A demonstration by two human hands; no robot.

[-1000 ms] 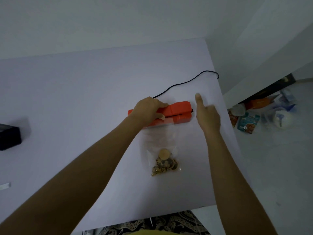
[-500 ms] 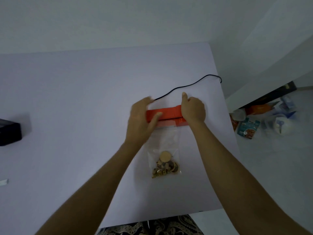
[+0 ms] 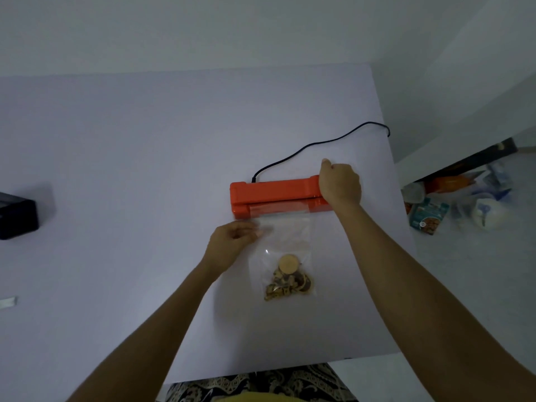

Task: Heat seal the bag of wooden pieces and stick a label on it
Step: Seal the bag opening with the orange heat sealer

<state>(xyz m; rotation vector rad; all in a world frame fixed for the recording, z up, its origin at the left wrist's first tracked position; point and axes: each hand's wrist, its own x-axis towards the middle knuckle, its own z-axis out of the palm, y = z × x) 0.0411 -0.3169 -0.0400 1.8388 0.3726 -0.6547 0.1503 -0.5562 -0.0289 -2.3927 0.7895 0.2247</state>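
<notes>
An orange heat sealer [image 3: 275,192] lies across the white table [image 3: 139,146], its black cord [image 3: 319,143] trailing off to the back right. A clear plastic bag [image 3: 287,236] lies in front of it, its top edge tucked in the sealer's slot. Wooden pieces [image 3: 288,277], one a round disc, sit heaped at the bag's bottom. My right hand [image 3: 339,184] is closed over the sealer's right end. My left hand [image 3: 232,242] is at the bag's upper left edge, fingertips pinched on the plastic.
A black box [image 3: 17,216] stands at the table's left edge, with a small white strip [image 3: 7,301] nearer me on the left. The table's right edge runs close by the sealer. Packets and bags [image 3: 464,204] clutter the floor to the right.
My left hand came off the sealer and moved down to the bag's upper left edge. My right hand moved onto the sealer's right end and stays there.
</notes>
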